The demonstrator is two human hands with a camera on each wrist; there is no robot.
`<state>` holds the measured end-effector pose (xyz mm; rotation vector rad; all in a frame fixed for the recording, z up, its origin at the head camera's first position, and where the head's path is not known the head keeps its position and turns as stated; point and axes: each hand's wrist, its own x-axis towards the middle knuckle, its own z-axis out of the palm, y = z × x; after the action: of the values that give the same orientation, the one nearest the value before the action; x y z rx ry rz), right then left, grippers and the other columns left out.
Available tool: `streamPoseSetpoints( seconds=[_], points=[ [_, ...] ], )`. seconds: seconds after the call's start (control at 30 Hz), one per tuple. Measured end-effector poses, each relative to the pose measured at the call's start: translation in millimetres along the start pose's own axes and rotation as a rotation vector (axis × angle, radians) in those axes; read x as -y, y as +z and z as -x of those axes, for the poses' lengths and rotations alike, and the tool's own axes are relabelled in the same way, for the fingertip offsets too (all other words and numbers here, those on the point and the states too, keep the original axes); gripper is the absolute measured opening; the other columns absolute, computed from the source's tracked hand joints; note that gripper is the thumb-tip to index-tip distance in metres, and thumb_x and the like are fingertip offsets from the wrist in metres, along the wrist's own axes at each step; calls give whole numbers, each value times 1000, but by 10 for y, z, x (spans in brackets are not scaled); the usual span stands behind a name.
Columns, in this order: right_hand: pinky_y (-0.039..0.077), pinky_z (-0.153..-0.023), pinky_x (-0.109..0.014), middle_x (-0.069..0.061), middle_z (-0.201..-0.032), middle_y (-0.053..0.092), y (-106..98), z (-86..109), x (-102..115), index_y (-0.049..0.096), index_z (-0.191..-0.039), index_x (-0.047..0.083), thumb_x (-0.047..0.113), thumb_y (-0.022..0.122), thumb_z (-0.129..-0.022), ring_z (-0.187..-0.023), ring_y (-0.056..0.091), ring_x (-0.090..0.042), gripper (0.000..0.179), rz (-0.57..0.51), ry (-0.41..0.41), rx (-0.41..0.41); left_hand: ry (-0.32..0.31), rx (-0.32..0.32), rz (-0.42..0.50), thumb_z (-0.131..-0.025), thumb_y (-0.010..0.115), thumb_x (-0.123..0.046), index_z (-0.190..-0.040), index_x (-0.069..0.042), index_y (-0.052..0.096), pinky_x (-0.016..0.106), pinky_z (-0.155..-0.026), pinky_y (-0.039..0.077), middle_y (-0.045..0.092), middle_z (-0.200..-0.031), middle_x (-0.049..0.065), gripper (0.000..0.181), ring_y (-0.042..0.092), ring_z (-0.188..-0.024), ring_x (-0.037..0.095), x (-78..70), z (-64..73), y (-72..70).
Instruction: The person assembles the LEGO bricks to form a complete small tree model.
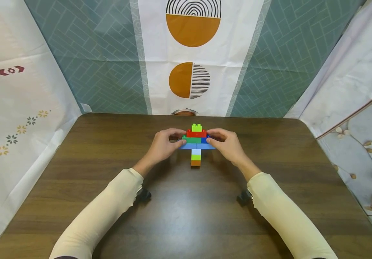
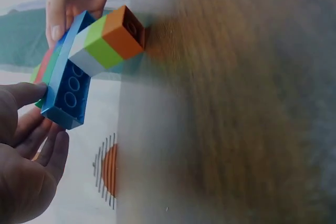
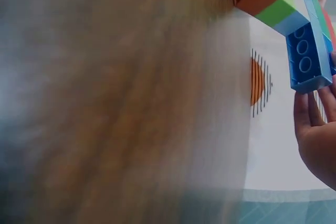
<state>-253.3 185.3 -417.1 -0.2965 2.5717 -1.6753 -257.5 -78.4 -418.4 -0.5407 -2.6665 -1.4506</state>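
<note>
Both hands hold one tree-shaped model of building blocks (image 1: 196, 146) at mid table. Its narrow stem stacks an orange brick (image 1: 196, 163), a lime brick and a pale brick. Above spread two light blue bricks (image 2: 67, 90), hollow undersides showing in the wrist views, then a green brick (image 1: 192, 140) beside a dark blue one, a red brick (image 1: 196, 134) and a lime brick (image 1: 197, 127) on top. My left hand (image 1: 166, 143) pinches the left end, thumb in front at the green brick. My right hand (image 1: 227, 142) pinches the right end around the dark blue brick, partly hiding it.
The dark wooden table (image 1: 186, 216) reaches to a patterned cloth (image 1: 108, 72) hanging behind its far edge. White printed cloths (image 1: 17, 126) hang at both sides. Dark wrist devices (image 1: 143, 195) show under the cream sleeves (image 1: 105, 208).
</note>
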Motion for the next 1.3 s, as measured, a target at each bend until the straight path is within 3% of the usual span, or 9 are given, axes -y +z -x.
streamPoseSetpoints(
  seconds=[0.17,0.3,0.47,0.73,0.93,1.3],
  points=[
    [58,-93,-26,-14,-135,67,-23,-126,-78,68,-133,10,18,73,-97,-117,63,-31,37,-73,93,35,-68,42,-4,-94,77,-23,-122,-12,75,38,-92,56,76,-114,8,31,66,-100,24,63,-147,48],
    [56,-100,-35,-13,-137,64,-25,-199,-134,66,-135,11,18,74,-96,-119,59,-30,40,-60,151,60,-121,72,35,-94,76,-23,-122,-12,76,37,-90,54,75,-116,7,30,64,-102,25,112,-220,76],
    [49,-112,-47,-14,-143,59,3,-258,-197,64,-138,10,20,72,-97,-126,54,-31,43,-61,202,83,-184,116,82,-98,71,-25,-125,-13,74,40,-99,54,72,-125,8,30,62,-110,26,201,-267,109],
    [35,-122,-54,-12,-152,52,53,-317,-275,64,-139,12,25,68,-100,-138,45,-33,41,-23,283,119,-247,155,100,-100,67,-27,-127,-12,73,47,-112,46,66,-136,10,31,56,-125,29,285,-273,158],
    [33,-122,-57,-13,-151,52,64,-318,-289,64,-138,11,26,68,-100,-141,41,-35,41,54,281,127,-251,169,89,-102,65,-27,-128,-12,72,45,-108,48,66,-135,10,31,57,-120,28,306,-290,188],
    [34,-122,-57,-14,-150,52,41,-287,-266,64,-138,11,27,67,-100,-138,42,-35,41,84,273,137,-244,183,74,-102,64,-27,-128,-11,72,43,-103,49,66,-135,11,31,57,-117,27,302,-307,204]
  ],
)
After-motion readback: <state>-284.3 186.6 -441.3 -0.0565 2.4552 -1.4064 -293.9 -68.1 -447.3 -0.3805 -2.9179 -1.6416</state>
